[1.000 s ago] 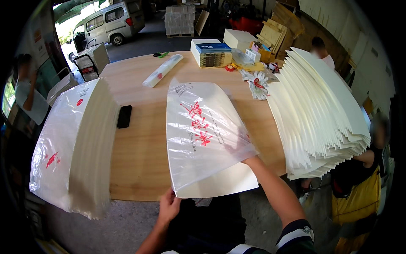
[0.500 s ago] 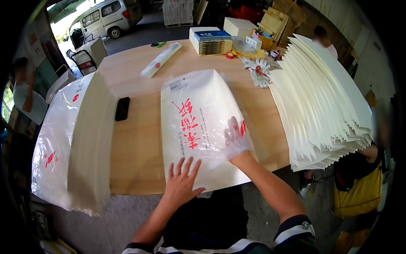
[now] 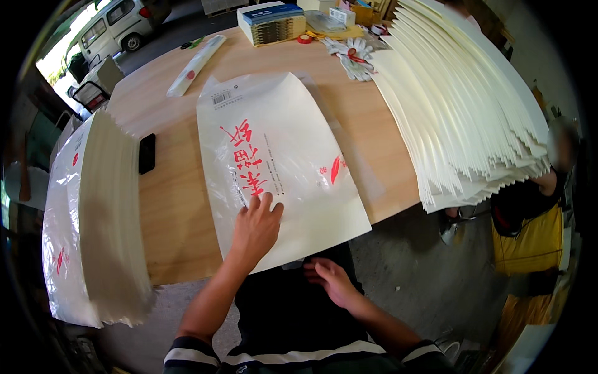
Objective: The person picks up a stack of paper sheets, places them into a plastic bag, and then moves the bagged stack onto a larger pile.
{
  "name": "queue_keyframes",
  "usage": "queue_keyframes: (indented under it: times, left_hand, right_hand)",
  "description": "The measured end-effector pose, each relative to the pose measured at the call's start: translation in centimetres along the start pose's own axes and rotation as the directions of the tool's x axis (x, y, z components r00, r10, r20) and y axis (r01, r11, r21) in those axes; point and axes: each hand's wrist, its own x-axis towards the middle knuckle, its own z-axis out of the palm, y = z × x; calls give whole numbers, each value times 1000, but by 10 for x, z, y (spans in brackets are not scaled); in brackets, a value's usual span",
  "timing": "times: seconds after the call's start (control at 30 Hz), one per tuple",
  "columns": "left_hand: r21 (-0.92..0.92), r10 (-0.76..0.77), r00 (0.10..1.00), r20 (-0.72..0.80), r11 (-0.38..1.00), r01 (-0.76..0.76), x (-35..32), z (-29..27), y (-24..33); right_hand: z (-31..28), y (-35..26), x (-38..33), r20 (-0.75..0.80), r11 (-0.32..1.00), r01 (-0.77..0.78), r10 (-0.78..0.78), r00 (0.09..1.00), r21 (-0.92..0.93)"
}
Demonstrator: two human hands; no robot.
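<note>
A clear plastic bag (image 3: 293, 134) with red print lies over a thick stack of white paper sheets (image 3: 327, 221), whose bare near end sticks out at the table's front edge. My left hand (image 3: 256, 225) is on the near part of the bag, fingers bent and closed on the film; its thumb is hidden. Just below the stack's near edge, in front of my body, is my right hand (image 3: 331, 282), empty, with loosely curled fingers and the thumb apart.
On the wooden table (image 3: 171, 218), a bagged paper stack (image 3: 65, 230) stands left beside a black phone (image 3: 147, 154). A tall fanned stack of white sheets (image 3: 464, 118) fills the right. Behind lie gloves (image 3: 355, 57), a rolled plastic package (image 3: 196, 65) and a book pile (image 3: 272, 23).
My right hand has come out of the bag and drawn back below the table edge. My left hand has moved forward onto the film, its fingers bending. The view has shifted.
</note>
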Motion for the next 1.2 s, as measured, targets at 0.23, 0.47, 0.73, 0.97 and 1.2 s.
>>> queue_keyframes:
  times: [0.23,0.47,0.73,0.97,1.2]
  left_hand:
    - [-325,-83,991,-102,945,45,17,-30,13]
    - [-413,-55,996,-68,910,22,4,-35,16]
    - [-361,-60,998,29,930,66,-1,-44,12]
    - [-307,-11,995,97,951,40,-7,-55,13]
    - [-309,-13,994,106,950,45,-16,-67,22]
  right_hand:
    - [48,-37,9,-87,965,-16,40,995,261]
    - [67,-69,4,-155,981,74,-46,987,181]
    - [81,-66,-2,-138,909,325,-297,945,262]
    - [82,-81,-1,-146,895,313,-281,949,317]
    - [73,-87,7,-206,898,262,-199,958,353]
